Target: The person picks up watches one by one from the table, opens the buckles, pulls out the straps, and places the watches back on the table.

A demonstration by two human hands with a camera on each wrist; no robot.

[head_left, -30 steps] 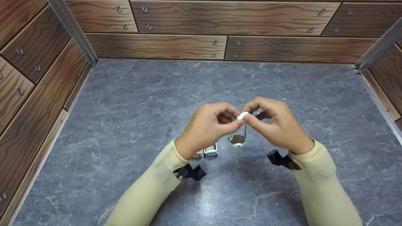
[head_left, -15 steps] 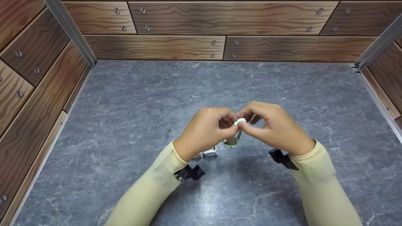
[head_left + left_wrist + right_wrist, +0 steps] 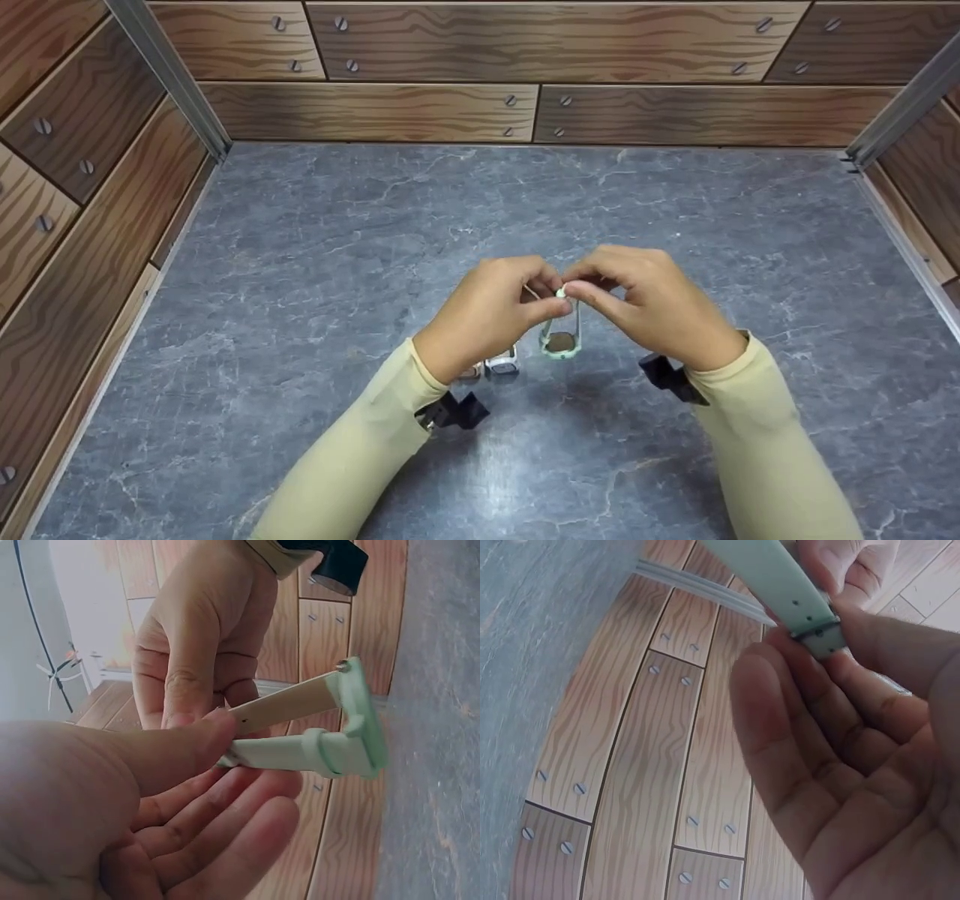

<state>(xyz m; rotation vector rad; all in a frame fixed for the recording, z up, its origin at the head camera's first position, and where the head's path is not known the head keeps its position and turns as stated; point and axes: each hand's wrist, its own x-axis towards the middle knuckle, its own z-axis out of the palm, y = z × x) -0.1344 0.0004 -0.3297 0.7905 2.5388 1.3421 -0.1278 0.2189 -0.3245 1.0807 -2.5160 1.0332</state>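
A mint-green wristwatch [image 3: 559, 345] hangs with its case downward, just over the tabletop. My left hand [image 3: 487, 311] and right hand [image 3: 645, 300] meet at the top of its strap, each pinching an end between thumb and fingers. In the left wrist view, the two strap halves [image 3: 289, 753] run from the case to my fingertips, with a keeper loop around one half. The right wrist view has the holed strap [image 3: 784, 592] reaching a dark buckle [image 3: 816, 630] by my right thumb. Fingertips hide part of the fastening.
Partly behind my left wrist, a white watch [image 3: 502, 364] and an orange-brown watch [image 3: 470, 371] stand side by side on the grey marbled table [image 3: 360, 225]. Wood-patterned walls [image 3: 420, 112] enclose the back and sides. Black cameras [image 3: 454, 411] are strapped to both wrists.
Both hands have shifted slightly left and toward the person with the watch. Its case swung left and tilted, then came back to hang level. The two watches on the table have not moved.
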